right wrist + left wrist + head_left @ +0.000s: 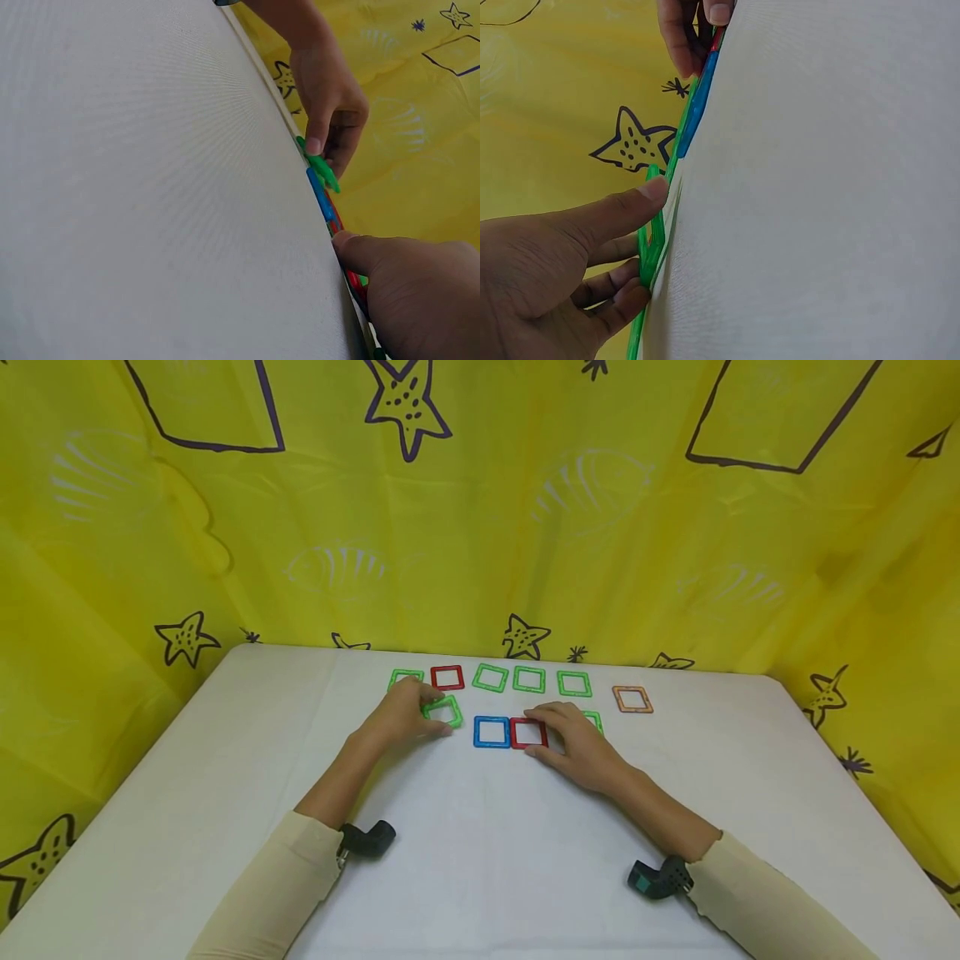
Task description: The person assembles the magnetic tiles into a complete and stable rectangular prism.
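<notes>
The left hand (400, 716) pinches a tilted green square (457, 711) left of the blue square (492, 745), and the right hand (579, 745) grips a red square (521, 721) which touches the blue one's right side.

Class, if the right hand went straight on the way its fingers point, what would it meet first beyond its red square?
Probably the blue square: it lies just left of the red square in the right hand, seemingly edge to edge, though height is hard to judge.
</notes>
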A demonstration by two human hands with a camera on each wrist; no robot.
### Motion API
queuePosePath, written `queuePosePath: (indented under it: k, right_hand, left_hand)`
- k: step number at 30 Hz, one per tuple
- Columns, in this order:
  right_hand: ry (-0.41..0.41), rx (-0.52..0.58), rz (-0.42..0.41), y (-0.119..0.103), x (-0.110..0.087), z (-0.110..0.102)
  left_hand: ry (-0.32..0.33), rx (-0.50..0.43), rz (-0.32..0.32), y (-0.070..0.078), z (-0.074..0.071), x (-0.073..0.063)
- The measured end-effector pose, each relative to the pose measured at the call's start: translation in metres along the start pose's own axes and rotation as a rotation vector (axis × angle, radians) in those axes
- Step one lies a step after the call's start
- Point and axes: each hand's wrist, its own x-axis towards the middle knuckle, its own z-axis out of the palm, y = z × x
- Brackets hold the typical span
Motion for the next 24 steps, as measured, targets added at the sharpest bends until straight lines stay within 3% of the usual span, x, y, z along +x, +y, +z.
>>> queuePosePath:
  k: [8, 24]
  right_hand:
    - [-0.012, -0.016, -0.005, 0.0006, 0.0011, -0.0006]
    - [-0.011, 0.0, -0.028, -0.0014, 0.0001, -0.0019]
  left_hand:
    - [0.02, -0.03, 0.013, -0.0013, 0.0001, 0.0013]
    - [0.077, -0.156, 0.164, -0.0032, 0.0027, -0.0003]
